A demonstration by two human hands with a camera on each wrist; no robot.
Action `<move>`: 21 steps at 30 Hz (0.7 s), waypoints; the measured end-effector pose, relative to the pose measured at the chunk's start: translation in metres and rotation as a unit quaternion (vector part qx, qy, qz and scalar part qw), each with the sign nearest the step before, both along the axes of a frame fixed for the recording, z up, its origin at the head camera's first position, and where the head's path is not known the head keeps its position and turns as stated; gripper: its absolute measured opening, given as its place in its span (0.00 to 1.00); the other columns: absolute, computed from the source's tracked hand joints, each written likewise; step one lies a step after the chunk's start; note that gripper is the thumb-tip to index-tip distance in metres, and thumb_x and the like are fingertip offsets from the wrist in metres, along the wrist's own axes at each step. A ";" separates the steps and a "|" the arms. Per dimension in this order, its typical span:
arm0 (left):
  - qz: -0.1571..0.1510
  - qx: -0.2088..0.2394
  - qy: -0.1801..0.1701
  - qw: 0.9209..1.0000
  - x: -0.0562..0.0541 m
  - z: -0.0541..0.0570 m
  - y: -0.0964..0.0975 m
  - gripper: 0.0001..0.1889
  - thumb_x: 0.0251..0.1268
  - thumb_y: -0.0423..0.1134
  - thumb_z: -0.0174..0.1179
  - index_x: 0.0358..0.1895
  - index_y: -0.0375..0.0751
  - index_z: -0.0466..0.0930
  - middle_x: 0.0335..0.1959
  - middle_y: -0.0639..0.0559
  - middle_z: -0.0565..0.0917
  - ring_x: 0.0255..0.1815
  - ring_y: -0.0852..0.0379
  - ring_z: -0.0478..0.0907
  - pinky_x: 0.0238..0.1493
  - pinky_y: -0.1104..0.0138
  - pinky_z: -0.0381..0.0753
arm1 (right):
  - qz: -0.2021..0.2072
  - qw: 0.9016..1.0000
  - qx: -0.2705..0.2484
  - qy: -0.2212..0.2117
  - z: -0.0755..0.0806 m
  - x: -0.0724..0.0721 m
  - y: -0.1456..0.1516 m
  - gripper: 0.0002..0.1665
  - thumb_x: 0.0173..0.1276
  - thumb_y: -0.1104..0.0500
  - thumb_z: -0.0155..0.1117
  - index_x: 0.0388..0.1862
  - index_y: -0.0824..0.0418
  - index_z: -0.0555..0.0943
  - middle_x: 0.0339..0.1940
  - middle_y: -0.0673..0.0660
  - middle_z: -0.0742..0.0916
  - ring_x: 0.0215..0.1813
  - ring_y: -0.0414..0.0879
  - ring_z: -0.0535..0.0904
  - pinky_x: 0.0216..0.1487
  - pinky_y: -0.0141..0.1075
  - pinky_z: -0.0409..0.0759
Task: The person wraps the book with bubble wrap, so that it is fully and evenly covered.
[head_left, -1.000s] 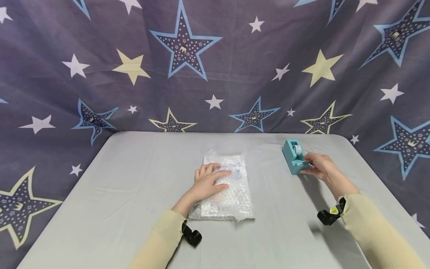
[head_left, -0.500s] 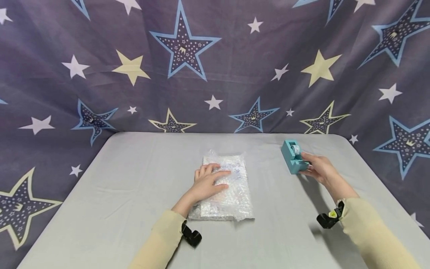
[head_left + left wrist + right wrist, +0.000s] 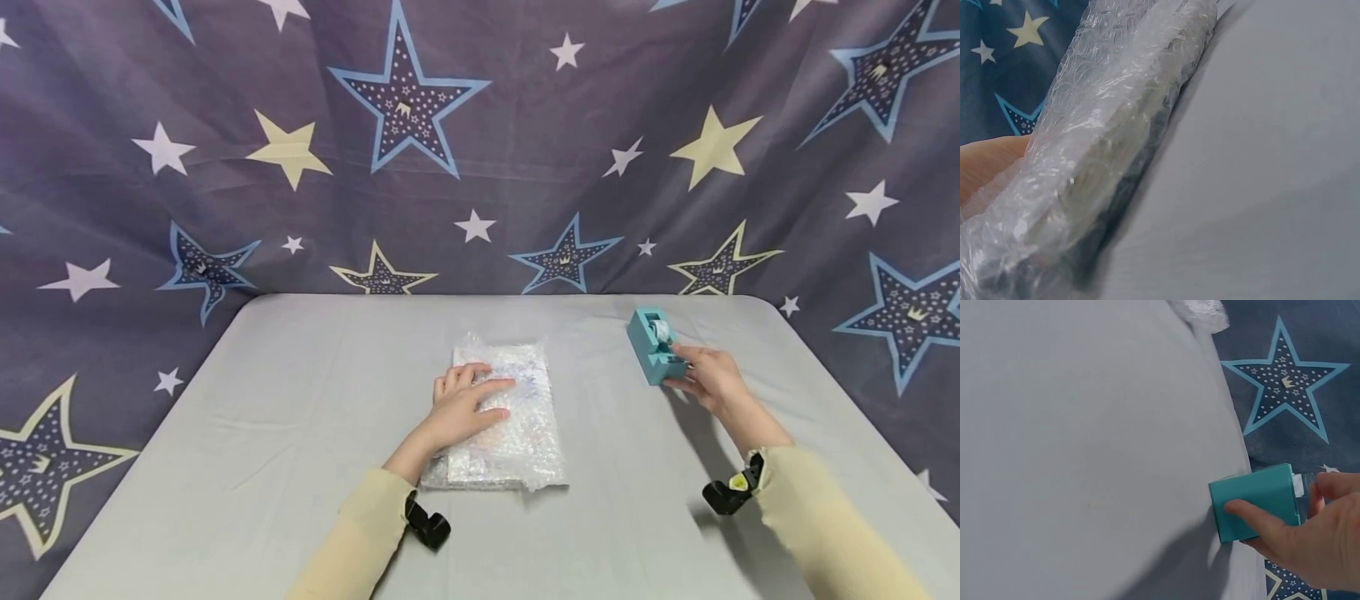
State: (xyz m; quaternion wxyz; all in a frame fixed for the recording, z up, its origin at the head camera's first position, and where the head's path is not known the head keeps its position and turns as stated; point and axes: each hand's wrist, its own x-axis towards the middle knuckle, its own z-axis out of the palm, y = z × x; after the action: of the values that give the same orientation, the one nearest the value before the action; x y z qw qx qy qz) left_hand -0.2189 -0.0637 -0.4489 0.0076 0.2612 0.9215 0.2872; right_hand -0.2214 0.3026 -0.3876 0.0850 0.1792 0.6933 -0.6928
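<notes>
A flat package in clear bubble wrap point(image 3: 525, 425) lies at the middle of the table. My left hand point(image 3: 457, 412) rests on its left part with the fingers spread. In the left wrist view the wrapped edge point(image 3: 1110, 156) fills the left side and hides most of that hand. My right hand point(image 3: 712, 379) is at the near end of a teal tape dispenser point(image 3: 651, 346) holding a roll of tape point(image 3: 661, 331). The right wrist view has the thumb point(image 3: 1247, 512) against the dispenser's front face point(image 3: 1260, 494), and the forefinger curled beside the clear tape end point(image 3: 1302, 485).
A grey cloth covers the table point(image 3: 300, 500), whose far edge meets a dark curtain with stars point(image 3: 480, 150). Black wrist cameras sit on both sleeves. The right arm casts a shadow point(image 3: 705, 433) on the cloth.
My right hand has shifted slightly left and closer in against the dispenser, its fingers moving at the tape end. The left hand and the package stay still.
</notes>
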 end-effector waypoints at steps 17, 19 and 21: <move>0.004 -0.002 0.015 1.000 0.002 0.001 0.000 0.24 0.59 0.56 0.56 0.60 0.62 0.71 0.64 0.48 0.61 0.62 0.47 0.52 0.56 0.53 0.49 | -0.047 0.995 -0.077 -0.035 0.003 -0.005 0.002 0.39 0.67 0.61 0.46 0.71 0.67 0.42 0.58 0.66 0.64 0.60 0.54 0.64 0.57 0.45 0.68; 0.003 -0.001 0.013 1.000 0.002 0.002 0.000 0.24 0.59 0.56 0.56 0.60 0.62 0.71 0.64 0.48 0.61 0.62 0.47 0.52 0.56 0.53 0.49 | -0.048 0.995 -0.079 -0.036 0.003 -0.005 0.001 0.39 0.66 0.61 0.46 0.71 0.67 0.43 0.56 0.64 0.65 0.60 0.54 0.64 0.57 0.45 0.68; 0.003 -0.003 0.012 1.000 0.002 0.002 0.000 0.24 0.59 0.56 0.56 0.60 0.62 0.70 0.64 0.48 0.61 0.61 0.47 0.52 0.56 0.53 0.49 | -0.050 0.995 -0.083 -0.039 0.004 -0.005 0.001 0.38 0.67 0.61 0.46 0.71 0.67 0.44 0.59 0.66 0.63 0.63 0.55 0.61 0.57 0.46 0.67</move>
State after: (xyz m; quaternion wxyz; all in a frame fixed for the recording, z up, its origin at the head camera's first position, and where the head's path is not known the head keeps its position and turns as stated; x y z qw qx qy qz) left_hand -0.2169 -0.0641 -0.4466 -0.0038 0.2620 0.9231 0.2814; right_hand -0.2266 0.3031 -0.3839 0.0921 0.2331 0.6196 -0.7438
